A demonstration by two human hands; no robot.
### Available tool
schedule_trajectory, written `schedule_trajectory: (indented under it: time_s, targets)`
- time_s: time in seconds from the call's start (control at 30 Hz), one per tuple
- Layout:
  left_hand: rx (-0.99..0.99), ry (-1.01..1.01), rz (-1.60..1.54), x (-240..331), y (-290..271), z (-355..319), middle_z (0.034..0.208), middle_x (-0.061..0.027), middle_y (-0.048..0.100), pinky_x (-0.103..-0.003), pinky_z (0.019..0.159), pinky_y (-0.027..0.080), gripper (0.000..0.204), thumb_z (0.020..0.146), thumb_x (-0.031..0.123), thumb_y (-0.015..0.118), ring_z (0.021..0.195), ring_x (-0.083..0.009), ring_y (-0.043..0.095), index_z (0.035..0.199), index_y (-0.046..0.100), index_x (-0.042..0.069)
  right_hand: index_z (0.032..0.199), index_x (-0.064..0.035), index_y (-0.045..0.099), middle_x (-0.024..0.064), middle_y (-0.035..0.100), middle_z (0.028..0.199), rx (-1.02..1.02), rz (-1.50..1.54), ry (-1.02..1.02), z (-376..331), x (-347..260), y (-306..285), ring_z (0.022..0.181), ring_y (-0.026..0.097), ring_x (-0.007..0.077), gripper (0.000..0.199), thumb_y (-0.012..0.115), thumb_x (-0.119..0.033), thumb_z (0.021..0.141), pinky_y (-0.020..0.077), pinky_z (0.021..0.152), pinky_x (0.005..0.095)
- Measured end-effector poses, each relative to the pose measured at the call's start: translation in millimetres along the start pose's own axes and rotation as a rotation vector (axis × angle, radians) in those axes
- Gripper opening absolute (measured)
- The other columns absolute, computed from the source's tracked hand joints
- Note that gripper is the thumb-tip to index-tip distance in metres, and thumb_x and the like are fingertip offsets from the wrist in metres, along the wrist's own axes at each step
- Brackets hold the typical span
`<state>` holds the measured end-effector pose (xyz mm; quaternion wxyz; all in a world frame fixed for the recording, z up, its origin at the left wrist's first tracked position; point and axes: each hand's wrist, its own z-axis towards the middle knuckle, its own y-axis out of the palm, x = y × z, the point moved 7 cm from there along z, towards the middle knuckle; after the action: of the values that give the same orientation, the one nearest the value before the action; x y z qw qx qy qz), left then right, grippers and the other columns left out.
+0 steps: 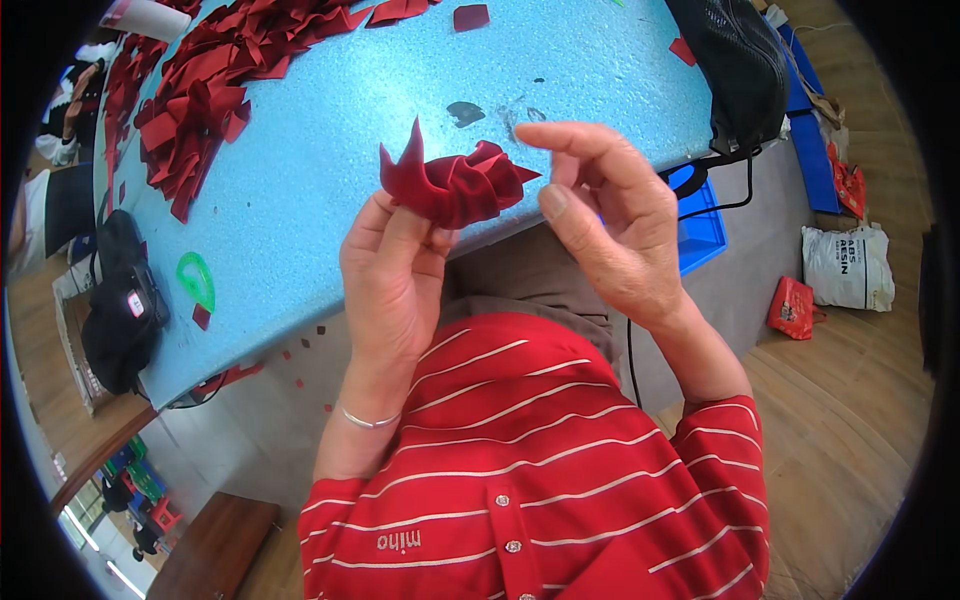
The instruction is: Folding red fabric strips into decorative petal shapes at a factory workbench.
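Note:
A dark red piece of folded, ruffled fabric is held up above the near edge of the table. Pinched at its left end, it sits between the thumb and fingers of my left hand. One pointed tip of the fabric stands up, and another points right. Beside that right tip is my right hand, its thumb and index finger spread with a gap between them and nothing visible in them. The other fingers of the right hand are curled and partly hidden.
A speckled blue table carries a heap of red fabric pieces at the far left. Near its left edge lies a green protractor. Black bags hang at the left and right edges. A blue crate stands below.

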<state>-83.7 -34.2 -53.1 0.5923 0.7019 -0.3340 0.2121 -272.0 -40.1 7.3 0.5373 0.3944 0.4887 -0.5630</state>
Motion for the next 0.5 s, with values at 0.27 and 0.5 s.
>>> schedule_trajectory:
  time_s: [0.27,0.5]
  targets:
    - [0.001,0.024,0.110,10.2,-2.8,-1.6,0.107,-0.0075,0.070,-0.027,0.076,0.048,0.018,0.100,0.008,0.064,0.083,-0.0099,0.058,0.116,0.064,0.000,0.120,-0.0059,0.070,-0.0059,0.050,0.075,-0.210,-0.134,-0.046,5.4,-10.8,4.0,0.064,0.042,0.0030,0.035,0.065,0.003,0.087,0.0358,0.056,0.0220]
    - [-0.065,0.058,0.173,11.5,1.3,-2.7,0.102,-0.0073,0.070,-0.024,0.078,0.050,0.013,0.099,0.006,0.065,0.086,-0.0100,0.062,0.111,0.064,0.000,0.113,-0.0063,0.070,-0.0031,0.053,0.076,-0.275,-0.163,0.013,5.1,-6.9,7.5,0.064,0.045,0.0061,0.031,0.069,0.002,0.083,0.0387,0.056,0.0226]
